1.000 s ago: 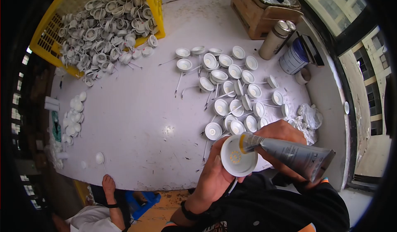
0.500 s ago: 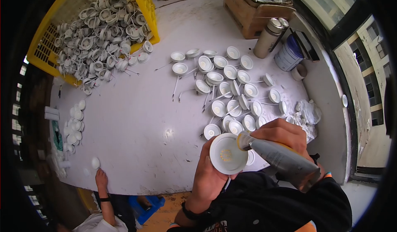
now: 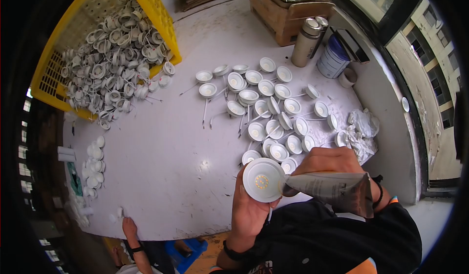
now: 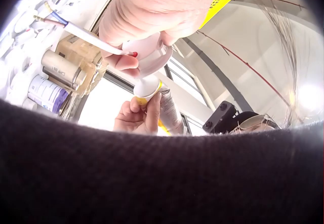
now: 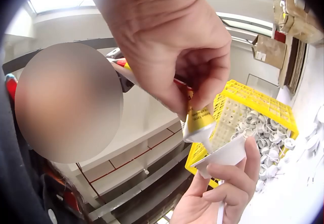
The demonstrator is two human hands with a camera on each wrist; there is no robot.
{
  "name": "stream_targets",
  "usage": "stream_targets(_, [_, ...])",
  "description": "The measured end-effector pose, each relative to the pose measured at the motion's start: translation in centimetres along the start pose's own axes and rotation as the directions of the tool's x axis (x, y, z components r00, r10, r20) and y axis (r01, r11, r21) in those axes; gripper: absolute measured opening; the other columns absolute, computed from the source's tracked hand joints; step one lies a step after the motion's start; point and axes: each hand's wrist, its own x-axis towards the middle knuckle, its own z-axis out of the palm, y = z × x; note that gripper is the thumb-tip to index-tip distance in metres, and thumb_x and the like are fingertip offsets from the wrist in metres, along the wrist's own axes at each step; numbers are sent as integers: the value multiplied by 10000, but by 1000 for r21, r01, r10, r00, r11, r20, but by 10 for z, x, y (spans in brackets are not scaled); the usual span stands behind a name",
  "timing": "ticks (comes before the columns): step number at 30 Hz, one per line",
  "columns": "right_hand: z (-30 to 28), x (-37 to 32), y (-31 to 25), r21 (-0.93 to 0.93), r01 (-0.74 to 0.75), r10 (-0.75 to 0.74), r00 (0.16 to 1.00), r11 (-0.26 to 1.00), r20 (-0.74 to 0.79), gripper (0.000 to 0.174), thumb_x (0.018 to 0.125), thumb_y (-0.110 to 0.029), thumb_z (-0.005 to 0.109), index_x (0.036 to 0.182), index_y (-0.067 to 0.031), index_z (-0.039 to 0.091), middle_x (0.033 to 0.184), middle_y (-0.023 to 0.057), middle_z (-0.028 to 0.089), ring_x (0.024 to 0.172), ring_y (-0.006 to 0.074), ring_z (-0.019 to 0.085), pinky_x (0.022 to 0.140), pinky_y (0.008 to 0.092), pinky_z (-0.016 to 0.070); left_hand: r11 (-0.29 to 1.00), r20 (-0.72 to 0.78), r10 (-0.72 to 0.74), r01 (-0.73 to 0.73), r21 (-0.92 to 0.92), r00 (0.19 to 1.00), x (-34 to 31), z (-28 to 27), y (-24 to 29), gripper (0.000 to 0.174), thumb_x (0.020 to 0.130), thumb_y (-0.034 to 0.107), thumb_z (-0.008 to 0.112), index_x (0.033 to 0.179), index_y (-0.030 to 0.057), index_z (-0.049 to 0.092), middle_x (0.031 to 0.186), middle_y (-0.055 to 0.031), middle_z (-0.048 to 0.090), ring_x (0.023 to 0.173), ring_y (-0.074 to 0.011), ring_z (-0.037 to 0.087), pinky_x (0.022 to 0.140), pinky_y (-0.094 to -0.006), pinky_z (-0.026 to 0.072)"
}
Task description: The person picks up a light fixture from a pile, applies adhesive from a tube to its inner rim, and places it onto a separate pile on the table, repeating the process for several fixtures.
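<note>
My left hand [image 3: 248, 216] holds a white round lamp cup [image 3: 263, 180] by its rim and underside, its face with a ring of yellow dots turned up. In my right hand [image 3: 326, 160] is a silver tube [image 3: 337, 190], gripped near its yellow-banded nozzle end. The right wrist view shows the white nozzle [image 5: 199, 131] at the rim of the cup [image 5: 224, 155]. A white cable [image 4: 93, 37] with bare-ended wires runs from the cup's back in the left wrist view.
Many similar cups [image 3: 266, 87] lie on the table [image 3: 161, 176] beyond my hands. A yellow crate [image 3: 161, 25] of parts stands back left; a carton [image 3: 283, 17], flask [image 3: 306, 42] and blue-white tub [image 3: 333, 56] back right. Another person's hand [image 3: 130, 229] is at the front left edge.
The held cup and my left hand have shifted slightly left. The tube has swung from a downward slant to nearly level. The other person's hand has moved over the table edge.
</note>
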Motion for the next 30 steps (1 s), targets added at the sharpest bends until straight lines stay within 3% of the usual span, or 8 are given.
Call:
stream_targets(3, [5,3,3,62,-4,4,1000,998,5,301,593,-82,649,888,-58,593,752,77,569,662,214,573,577,269,448,1000,-20,-17,17,-12,1000,0,-2,-2,502,858,409,399,1250,132,254,1178,-87,410,934,-184,482,624,-296,411])
stream_targets(6, [7,10,-1,164,24,-24,1000,986,-5,137,744,-43,558,872,-53,604,815,67,599,709,215,568,662,306,454,1000,17,-24,24,-18,1000,2,-4,-2,477,867,412,364,1237,124,277,1164,-82,422,917,-178,480,620,-291,408])
stream_targets(11, [28,16,6,173,73,-42,984,982,-174,132,711,-66,655,832,-58,602,783,54,591,710,152,571,596,255,459,994,80,-57,64,-86,995,6,-1,-1,450,876,405,334,1218,114,305,1131,-71,438,876,-167,477,601,-285,403])
stream_targets(16, [32,22,10,-151,168,-200,952,974,-230,176,664,-54,649,834,-63,602,786,44,594,691,198,570,576,270,461,996,117,-50,58,-73,992,8,0,-4,445,878,403,333,1214,113,309,1104,-63,444,861,-162,476,590,-279,400])
stream_targets(22, [41,23,18,-162,158,-207,912,974,-356,267,574,-25,618,838,-64,602,806,45,599,691,221,569,550,273,459,997,133,-35,44,-68,991,8,0,-4,439,884,397,323,1215,110,306,1098,-68,446,847,-161,477,584,-273,398])
stream_targets(28, [41,23,19,-239,196,-270,904,951,-332,200,649,-57,631,843,-59,584,755,47,584,651,205,559,543,264,448,997,0,-70,70,-30,998,5,2,-3,486,863,468,303,1183,107,365,1063,-91,478,724,-191,476,511,-261,374])
stream_targets(29, [43,22,19,-239,200,-273,904,950,-330,200,649,-57,631,843,-59,584,755,47,584,651,205,559,543,264,448,995,41,-78,80,-52,996,4,1,-2,488,865,463,294,1181,97,364,1064,-108,479,698,-186,472,505,-259,368])
stream_targets(30, [45,18,20,-75,65,-88,920,995,-382,161,690,-79,624,840,-50,574,736,49,574,630,177,553,540,256,443,993,82,-82,89,-74,993,3,0,-1,491,868,458,285,1180,88,364,1064,-125,479,672,-180,467,498,-257,363])
